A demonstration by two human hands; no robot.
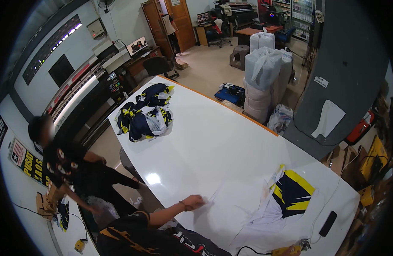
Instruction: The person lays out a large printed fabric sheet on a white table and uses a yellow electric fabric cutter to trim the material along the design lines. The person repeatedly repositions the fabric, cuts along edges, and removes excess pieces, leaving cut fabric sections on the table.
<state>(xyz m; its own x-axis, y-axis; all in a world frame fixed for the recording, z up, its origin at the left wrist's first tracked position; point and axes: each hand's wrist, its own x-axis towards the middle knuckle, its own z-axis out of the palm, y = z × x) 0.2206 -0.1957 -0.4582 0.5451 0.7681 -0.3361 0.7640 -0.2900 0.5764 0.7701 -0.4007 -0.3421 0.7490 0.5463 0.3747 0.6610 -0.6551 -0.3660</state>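
Observation:
My left hand (194,202) is over the near side of the white table, fingers closed. A thin, blurred white strip (214,195) trails from its fingertips; it looks like fabric or film. At the bottom edge my right hand (295,251) is partly cut off, closed on a yellow corded cutter (281,251) with a round metal head. Between and beyond my hands lies a fabric panel (293,193) in navy and yellow, with white fabric (263,218) spreading from it toward me.
A heap of navy, yellow and white fabric pieces (147,114) sits at the table's far left. A black phone (328,224) lies at right near a white cable. Another person (73,164) stands left of the table. Beyond the far edge are wrapped bundles (262,72) and a grey pillar (339,64).

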